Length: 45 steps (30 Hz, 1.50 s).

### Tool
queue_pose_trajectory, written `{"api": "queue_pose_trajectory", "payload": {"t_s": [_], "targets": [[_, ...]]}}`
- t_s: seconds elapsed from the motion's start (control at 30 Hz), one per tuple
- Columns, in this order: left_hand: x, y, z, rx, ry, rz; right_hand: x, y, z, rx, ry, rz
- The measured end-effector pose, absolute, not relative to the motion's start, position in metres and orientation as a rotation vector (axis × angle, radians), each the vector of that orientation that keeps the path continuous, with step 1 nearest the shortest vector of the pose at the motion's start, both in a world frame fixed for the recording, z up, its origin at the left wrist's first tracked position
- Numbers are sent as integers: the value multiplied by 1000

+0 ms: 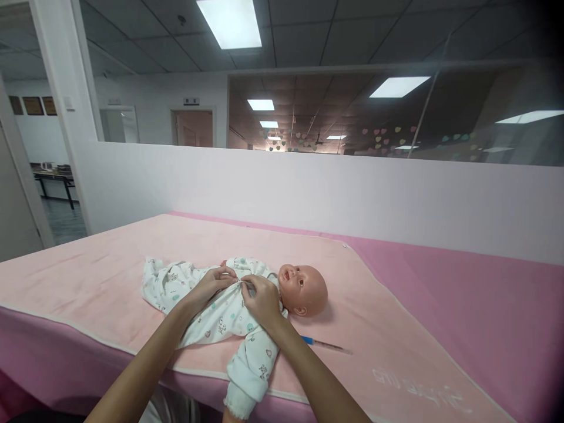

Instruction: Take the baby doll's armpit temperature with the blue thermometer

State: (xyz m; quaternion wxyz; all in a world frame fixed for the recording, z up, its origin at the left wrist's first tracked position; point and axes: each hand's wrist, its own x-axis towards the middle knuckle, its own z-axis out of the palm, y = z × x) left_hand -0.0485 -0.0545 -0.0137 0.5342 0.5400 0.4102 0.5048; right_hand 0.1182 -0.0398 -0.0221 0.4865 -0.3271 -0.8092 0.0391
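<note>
A baby doll [304, 288] lies on its back on a pale pink towel [110, 282], head to the right, dressed in a white patterned romper [220, 317]. My left hand [211, 286] pinches the romper's front at the chest. My right hand [262, 301] pinches the same fabric just beside it, near the doll's neck. Both hands are closed on the cloth, fingertips nearly touching. One romper sleeve [249, 370] hangs over the table's near edge.
A thin pen-like stick with a blue end [326, 344] lies on the towel right of my right forearm. The towel covers a darker pink tabletop [476, 305]. A white partition wall [308, 188] runs behind the table; a doorway opens at far left.
</note>
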Motion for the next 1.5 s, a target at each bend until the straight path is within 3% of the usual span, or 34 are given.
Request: {"api": "queue_pose_trajectory", "payload": {"t_s": [0.43,1.5], "targets": [[-46,-58,-10,1560,973,1099,117,-40,-23,-869,-1964,77],[-48,-58,-11,1511,1022,1221,121,-48,-16,-828,-2088,-5]]}}
